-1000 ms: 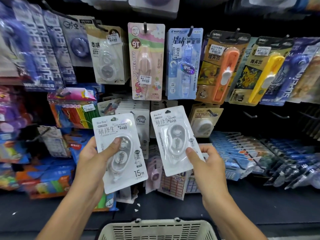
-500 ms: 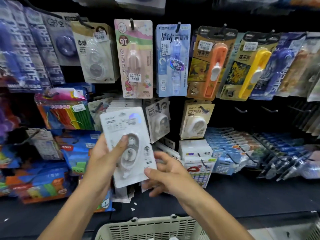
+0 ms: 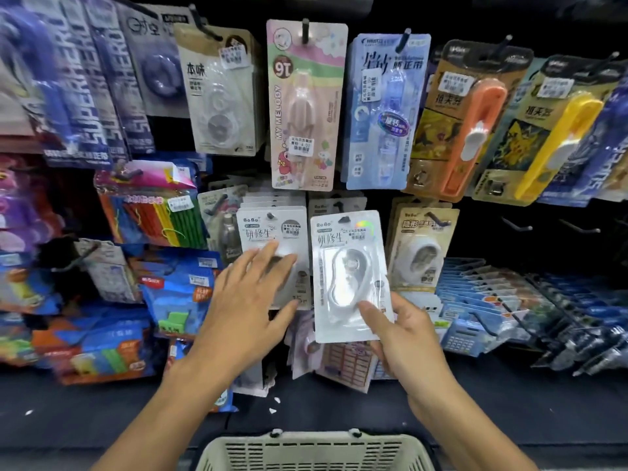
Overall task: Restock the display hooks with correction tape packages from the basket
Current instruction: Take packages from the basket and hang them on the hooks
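A white correction tape package (image 3: 350, 277) is up against the display, its top hole at a hook (image 3: 345, 219) in the middle row. My right hand (image 3: 404, 338) pinches its lower right corner, thumb on the front. Just to the left, a stack of the same white packages (image 3: 268, 229) hangs on its own hook. My left hand (image 3: 251, 300) lies over the front package of that stack with fingers spread and straight. The beige basket (image 3: 316, 450) sits at the bottom edge; its contents are hidden.
Other carded correction tapes hang above: a pink one (image 3: 306, 103), a blue one (image 3: 384, 110), orange (image 3: 469, 124) and yellow (image 3: 550, 137). A brown-carded tape (image 3: 421, 249) hangs right of my package. Bare hooks (image 3: 516, 226) stick out further right. Colourful packs fill the left.
My left hand has let go of the package it gripped and now lies flat on the left stack. My right hand now pinches a package at the neighbouring hook.
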`<state>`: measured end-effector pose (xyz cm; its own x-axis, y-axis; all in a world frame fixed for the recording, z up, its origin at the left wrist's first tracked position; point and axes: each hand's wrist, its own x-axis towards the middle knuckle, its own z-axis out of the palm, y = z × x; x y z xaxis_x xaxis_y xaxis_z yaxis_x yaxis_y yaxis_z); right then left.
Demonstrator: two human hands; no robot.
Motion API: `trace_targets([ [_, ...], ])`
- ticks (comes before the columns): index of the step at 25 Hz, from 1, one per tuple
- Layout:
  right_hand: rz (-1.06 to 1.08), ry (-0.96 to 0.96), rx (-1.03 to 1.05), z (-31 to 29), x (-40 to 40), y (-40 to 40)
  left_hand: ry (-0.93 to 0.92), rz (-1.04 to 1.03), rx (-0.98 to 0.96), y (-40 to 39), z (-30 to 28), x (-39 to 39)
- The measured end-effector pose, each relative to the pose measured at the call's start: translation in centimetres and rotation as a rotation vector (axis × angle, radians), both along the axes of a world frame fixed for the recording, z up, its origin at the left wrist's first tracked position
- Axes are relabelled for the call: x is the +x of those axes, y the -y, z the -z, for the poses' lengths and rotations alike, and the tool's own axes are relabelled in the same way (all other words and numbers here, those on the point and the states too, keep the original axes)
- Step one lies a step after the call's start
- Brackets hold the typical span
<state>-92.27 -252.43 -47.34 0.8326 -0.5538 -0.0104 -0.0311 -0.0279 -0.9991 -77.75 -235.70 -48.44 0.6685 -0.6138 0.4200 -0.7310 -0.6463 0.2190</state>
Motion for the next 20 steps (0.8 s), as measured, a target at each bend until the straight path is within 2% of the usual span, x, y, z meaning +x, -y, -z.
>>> trace_targets([
  [4, -0.012, 0.056, 0.386, 0.5, 1.3, 0.7, 0.021, 0.006, 0.050, -0.2, 0.2, 0.3],
  [6, -0.048, 0.056, 0.463, 1.7, 1.0, 0.9, -0.030, 0.016, 0.072, -0.7, 0.4, 0.1],
  [8, -0.091, -0.043, 0.408, 3.4, 0.4, 0.6, -0.051, 0.026, 0.034, -1.2, 0.6, -0.7],
  [11, -0.155, -0.329, 0.233, 7.4, -0.4, -0.3, -0.047, -0.047, -0.125, -0.8, 2.8, -2.8],
  [13, -0.193, -0.516, 0.116, 11.5, -1.4, -1.2, -0.151, -0.098, -0.162, -0.7, 6.3, -4.6],
  [15, -0.210, -0.685, 0.030, 16.7, -3.1, -1.9, -0.354, -0.089, -0.060, -1.7, 11.4, -6.2],
  [17, -0.259, -0.890, -0.054, 21.8, -5.6, -2.6, -0.612, -0.094, 0.143, -4.4, 17.0, -8.4],
  [20, -0.565, -1.149, -0.324, 28.5, -8.7, -3.4, -0.934, -0.193, 0.467, -9.5, 24.7, -12.5],
])
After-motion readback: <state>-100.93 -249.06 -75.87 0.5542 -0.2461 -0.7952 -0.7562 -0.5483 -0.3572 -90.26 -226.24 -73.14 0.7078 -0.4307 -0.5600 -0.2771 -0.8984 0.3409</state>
